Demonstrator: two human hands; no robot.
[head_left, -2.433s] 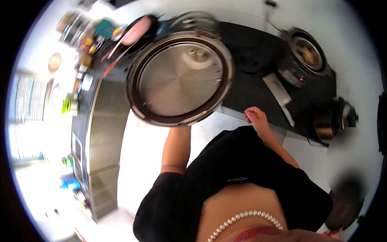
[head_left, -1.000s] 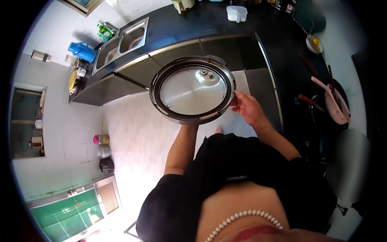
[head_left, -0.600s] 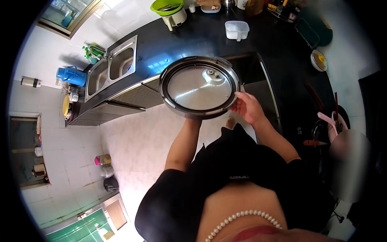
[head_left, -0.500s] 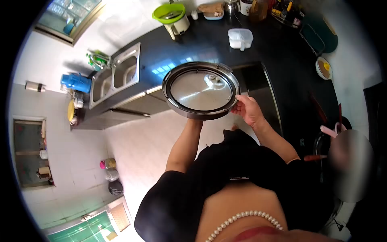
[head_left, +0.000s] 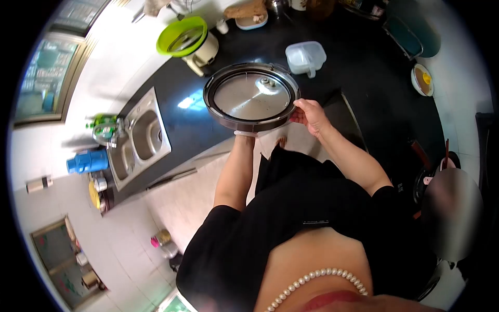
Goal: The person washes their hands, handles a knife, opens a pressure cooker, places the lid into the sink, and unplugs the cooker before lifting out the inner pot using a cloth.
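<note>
A round pressure cooker lid [head_left: 252, 99] is held up in front of me, its shiny metal underside facing me. A dark sealing ring runs around the inside of its rim, and small valve fittings show near the far edge. My left hand [head_left: 245, 138] supports the lid from below, its fingers hidden behind it. At the lid's right edge, my right hand [head_left: 309, 115] grips the rim with the thumb on top and the fingers curled underneath.
A dark countertop [head_left: 358, 67] bends around me, with a double sink [head_left: 145, 134] on the left. On it stand a green basin [head_left: 182, 36] over a cream pot, a clear plastic container [head_left: 305, 56] and a white bowl [head_left: 422, 79]. A blue jug [head_left: 87, 162] is beside the sink.
My view has turned, so the sink and counter things have shifted. The lid sits slightly higher and further left in view, still in both hands.
</note>
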